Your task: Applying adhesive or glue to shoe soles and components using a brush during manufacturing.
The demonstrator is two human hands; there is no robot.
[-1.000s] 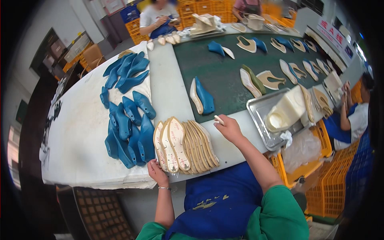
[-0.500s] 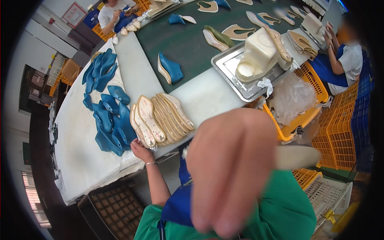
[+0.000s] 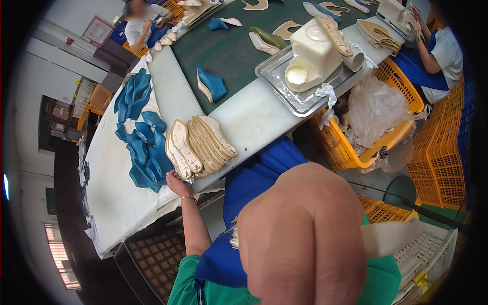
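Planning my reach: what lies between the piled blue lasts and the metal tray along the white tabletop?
Overlapping insoles, then bare tabletop, in the head view.

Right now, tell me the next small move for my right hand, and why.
I would probably bring the right hand down toward the fanned insoles: it looms in the foreground, away from them, gripping what looks like a brush, while the left hand is close beside them.
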